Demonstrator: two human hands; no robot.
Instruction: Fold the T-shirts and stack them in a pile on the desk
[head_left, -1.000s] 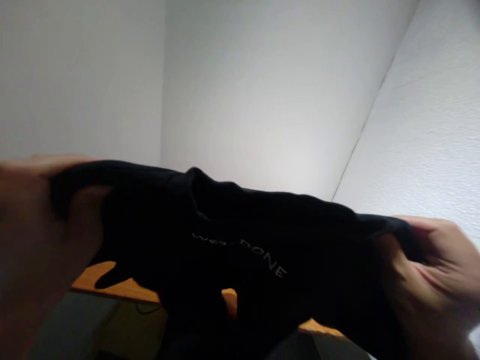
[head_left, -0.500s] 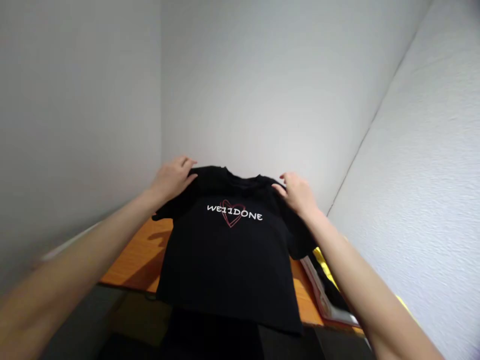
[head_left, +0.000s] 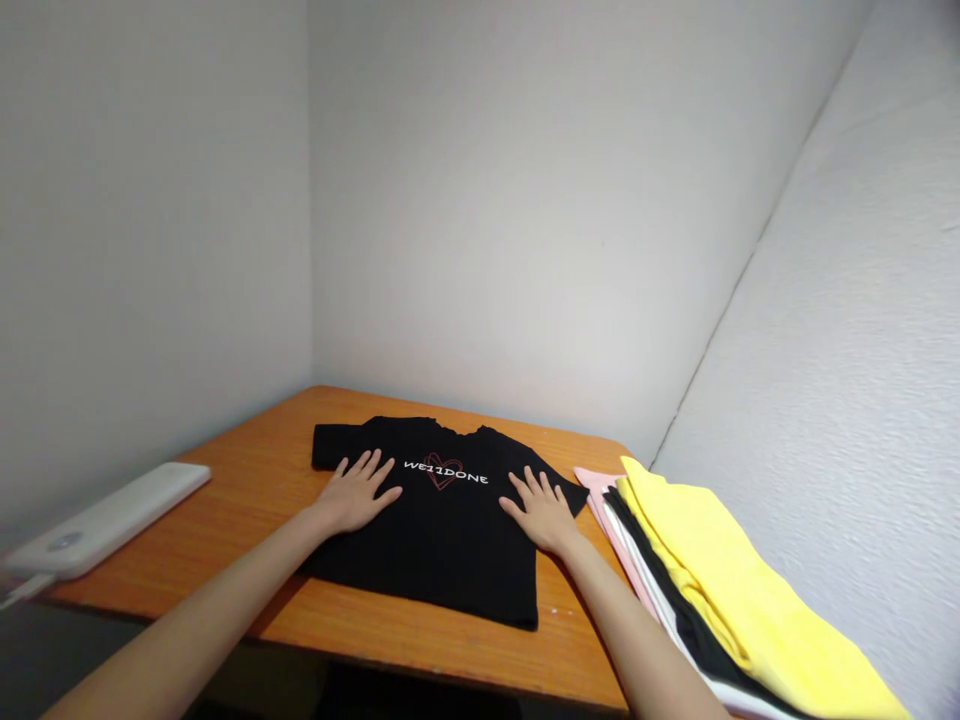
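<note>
A black T-shirt [head_left: 442,545] lies spread on the wooden table, front side up, its collar toward the back wall. White lettering reading "WE11DONE" and a red heart outline mark its chest. My left hand [head_left: 356,495] rests flat on the shirt's left side below the sleeve, fingers spread. On the opposite side my right hand [head_left: 541,512] lies flat near the other sleeve, its fingers apart too. Neither hand grips the cloth.
The orange-brown table [head_left: 247,490] stands against walls at the back and sides. At the right edge lies a stack of folded clothes with a yellow garment [head_left: 720,560] on top. A white device like a power bank [head_left: 112,520], with a cable, sits at the left.
The shirt, held up by its shoulders before, now lies on the table. My hands have released the shoulders, come down and flattened on its sides. More of the table and clothes stack shows.
</note>
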